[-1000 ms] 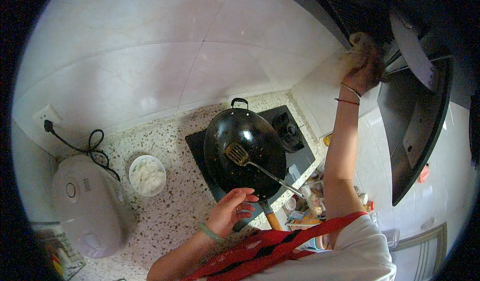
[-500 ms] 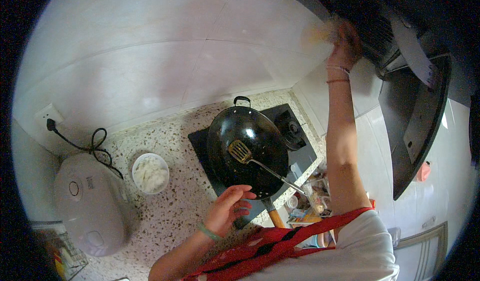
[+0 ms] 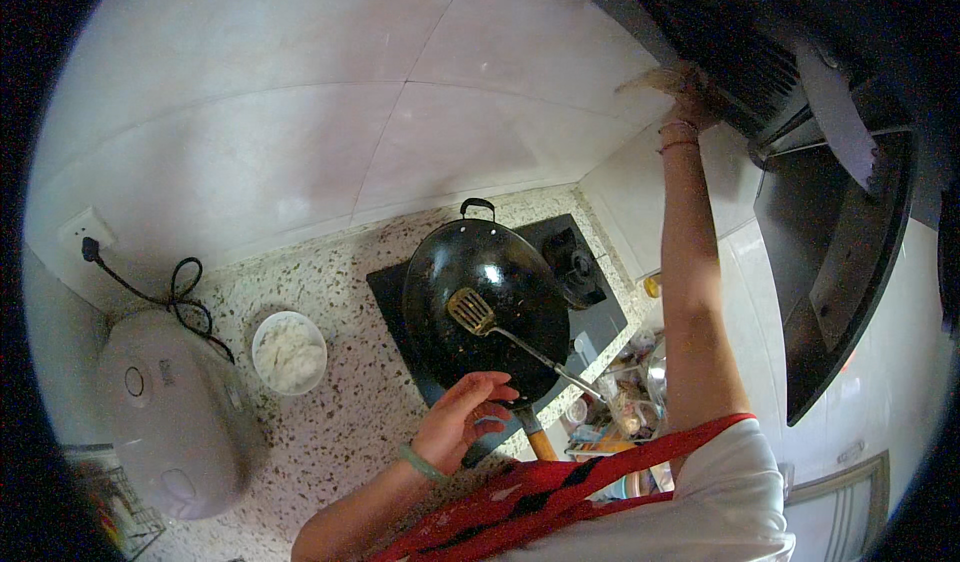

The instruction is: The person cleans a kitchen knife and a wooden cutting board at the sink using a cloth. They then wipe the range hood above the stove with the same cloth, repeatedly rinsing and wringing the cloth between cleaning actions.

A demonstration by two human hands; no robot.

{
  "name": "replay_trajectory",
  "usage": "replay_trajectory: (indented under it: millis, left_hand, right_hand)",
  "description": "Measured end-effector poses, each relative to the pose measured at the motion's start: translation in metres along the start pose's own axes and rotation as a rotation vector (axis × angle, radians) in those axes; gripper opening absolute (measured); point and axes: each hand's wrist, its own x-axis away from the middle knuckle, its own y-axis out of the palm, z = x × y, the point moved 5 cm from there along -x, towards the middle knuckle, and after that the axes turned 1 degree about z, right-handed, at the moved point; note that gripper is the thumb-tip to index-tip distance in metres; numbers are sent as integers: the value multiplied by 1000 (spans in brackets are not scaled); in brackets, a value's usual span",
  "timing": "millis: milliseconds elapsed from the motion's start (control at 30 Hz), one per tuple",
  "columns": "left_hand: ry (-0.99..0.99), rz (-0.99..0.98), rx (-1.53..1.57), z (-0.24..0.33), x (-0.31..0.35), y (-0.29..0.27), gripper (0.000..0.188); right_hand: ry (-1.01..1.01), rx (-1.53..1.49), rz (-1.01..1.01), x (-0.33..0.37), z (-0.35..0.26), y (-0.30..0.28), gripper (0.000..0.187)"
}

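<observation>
The speckled counter (image 3: 340,422) is running along the tiled wall (image 3: 230,132), and I'm seeing the black range hood (image 3: 800,212) hanging above its right end. The hob (image 3: 605,307) is lying toward that end, near the back edge; the rice cooker (image 3: 180,422) is filling the left end. On the hob, the black wok (image 3: 530,287) is sitting with its wooden handle (image 3: 541,445) pointing to the counter's front edge. The metal spatula (image 3: 470,310) is resting in the wok, its shaft leaning over the rim. Between cooker and hob, the white bowl (image 3: 323,355) is holding something white.

I'm reading the right hand (image 3: 695,100) as gripping a tan cloth-like thing (image 3: 648,82) at the hood's underside, by the wall, though shade is hiding its fingers. The left hand (image 3: 462,417) is hanging loose and unladen, half curled, by the wok's near rim; I cannot tell if it's touching.

The reaching at the hood is looking under way to me, and nothing is showing how much remains. Against one second ago, the right hand is working farther left, nearer the wall; wok, spatula and bowl are keeping their places.
</observation>
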Motion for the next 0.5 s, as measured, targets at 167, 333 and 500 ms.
replay_trajectory:
  millis: [167, 333, 500]
  left_hand:
    - [1, -23, -10, -1, -3, 4, 29]
    - [35, -32, 24, 1, -6, 1, 29]
    - [9, 19, 25, 1, 0, -7, 28]
  right_hand:
    - [-159, 270, -316, -18, 52, -20, 44]
    - [-473, 940, -425, -4, 12, -34, 55]
    - [-252, 494, -257, -12, 19, -3, 51]
